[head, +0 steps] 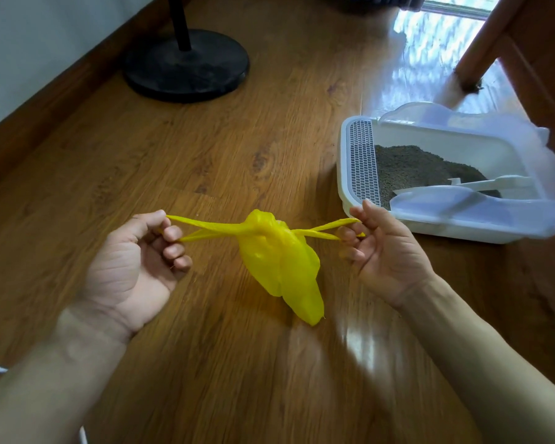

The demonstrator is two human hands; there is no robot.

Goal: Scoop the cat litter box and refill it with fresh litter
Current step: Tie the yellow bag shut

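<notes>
Litter box (353,174) sits on the floor at right, scoop (481,184) resting inside (grey litter present). Left hand (135,267) and right hand (385,251) each pinch a handle of the yellow bag (282,267), pulling apart, apparently to tighten a knot.

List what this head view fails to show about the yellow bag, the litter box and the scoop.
- Yellow bag: contents hidden by the opaque plastic, head view.
- Litter box: right end cut off by the frame edge.
- Scoop: head partly hidden behind the box's translucent rim.
- Litter: clumps too small to tell.
</notes>
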